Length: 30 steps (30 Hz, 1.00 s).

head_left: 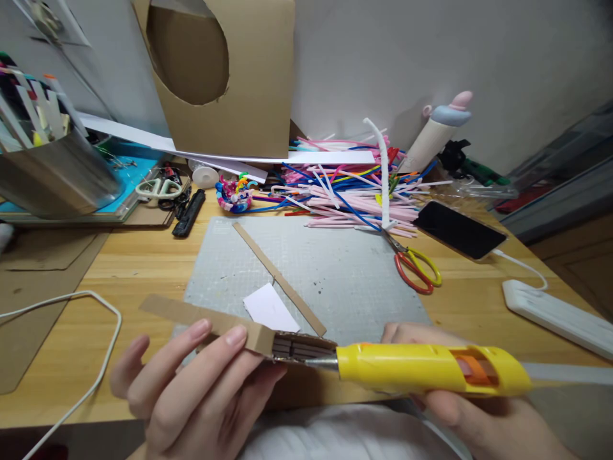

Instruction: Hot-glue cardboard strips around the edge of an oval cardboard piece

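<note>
L hand (191, 383) gripped cardboard piece (258, 337) w/ fingers closed round it, nr mat's (364, 275) front edge; R hand (460, 390) held yellow glue gun (412, 368), fingers wrapped, nozzle at cardboard's edge.

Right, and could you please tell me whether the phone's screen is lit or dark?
Dark: the phone lies face up, showing only plain black glass.
</note>
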Each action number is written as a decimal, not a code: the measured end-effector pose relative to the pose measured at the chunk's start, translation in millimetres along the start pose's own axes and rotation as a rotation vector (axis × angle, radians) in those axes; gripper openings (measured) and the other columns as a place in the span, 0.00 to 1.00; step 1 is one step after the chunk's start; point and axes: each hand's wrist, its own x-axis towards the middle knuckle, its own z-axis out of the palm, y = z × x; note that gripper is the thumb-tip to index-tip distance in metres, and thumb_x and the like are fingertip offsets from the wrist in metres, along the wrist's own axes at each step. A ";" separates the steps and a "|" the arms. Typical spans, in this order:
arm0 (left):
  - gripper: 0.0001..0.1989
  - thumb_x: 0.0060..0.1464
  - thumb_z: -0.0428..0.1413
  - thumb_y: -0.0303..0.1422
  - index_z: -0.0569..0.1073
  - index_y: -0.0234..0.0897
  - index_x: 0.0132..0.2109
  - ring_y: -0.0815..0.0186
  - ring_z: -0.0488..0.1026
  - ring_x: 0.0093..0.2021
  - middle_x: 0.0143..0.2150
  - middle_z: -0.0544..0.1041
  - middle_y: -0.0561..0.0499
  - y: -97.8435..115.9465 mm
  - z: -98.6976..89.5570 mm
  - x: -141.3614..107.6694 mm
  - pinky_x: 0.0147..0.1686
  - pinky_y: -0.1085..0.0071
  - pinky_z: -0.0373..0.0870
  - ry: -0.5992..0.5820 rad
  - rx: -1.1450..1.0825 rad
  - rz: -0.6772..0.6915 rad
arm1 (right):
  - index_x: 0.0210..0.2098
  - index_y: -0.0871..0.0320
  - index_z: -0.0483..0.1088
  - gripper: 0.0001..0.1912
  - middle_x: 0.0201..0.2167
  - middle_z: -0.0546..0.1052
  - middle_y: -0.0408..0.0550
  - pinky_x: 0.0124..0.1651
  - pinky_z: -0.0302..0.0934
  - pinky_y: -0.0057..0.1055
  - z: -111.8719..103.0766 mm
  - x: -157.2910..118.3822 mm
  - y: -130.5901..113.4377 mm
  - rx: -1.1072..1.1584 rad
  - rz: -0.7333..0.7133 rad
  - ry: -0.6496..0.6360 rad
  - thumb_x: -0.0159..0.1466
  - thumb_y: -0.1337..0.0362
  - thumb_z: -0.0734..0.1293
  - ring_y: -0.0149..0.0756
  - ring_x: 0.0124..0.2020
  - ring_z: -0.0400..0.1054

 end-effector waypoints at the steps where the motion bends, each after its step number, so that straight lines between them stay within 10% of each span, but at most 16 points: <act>1: 0.11 0.55 0.68 0.27 0.76 0.46 0.40 0.64 0.74 0.57 0.38 0.76 0.55 0.1 -0.2 -0.6 0.76 0.61 0.52 0.000 0.009 -0.025 | 0.30 0.54 0.69 0.28 0.28 0.68 0.44 0.31 0.56 0.31 0.2 0.3 -0.1 -0.002 -0.004 0.005 0.65 0.35 0.65 0.37 0.29 0.63; 8: 0.07 0.58 0.65 0.31 0.75 0.48 0.40 0.66 0.64 0.70 0.71 0.58 0.84 -8.8 -0.7 -6.7 0.77 0.61 0.53 -0.019 0.080 0.030 | 0.31 0.54 0.69 0.27 0.28 0.69 0.44 0.30 0.58 0.30 -0.6 -0.7 -0.4 -0.032 -0.028 0.031 0.65 0.36 0.65 0.37 0.29 0.65; 14: 0.07 0.58 0.64 0.32 0.75 0.50 0.38 0.57 0.69 0.66 0.69 0.59 0.88 -11.6 -1.4 -14.7 0.74 0.44 0.59 -0.032 0.094 -0.053 | 0.28 0.53 0.68 0.27 0.25 0.68 0.43 0.27 0.58 0.30 -0.6 -0.4 -4.4 -0.053 -0.056 0.080 0.64 0.36 0.66 0.36 0.26 0.63; 30: 0.12 0.48 0.72 0.32 0.76 0.45 0.37 0.61 0.77 0.53 0.39 0.76 0.55 -22.2 -1.6 -11.8 0.70 0.62 0.62 0.044 0.030 -0.017 | 0.32 0.53 0.68 0.26 0.28 0.67 0.43 0.30 0.61 0.29 -3.5 -4.2 8.5 -0.003 0.009 0.043 0.65 0.36 0.65 0.36 0.29 0.64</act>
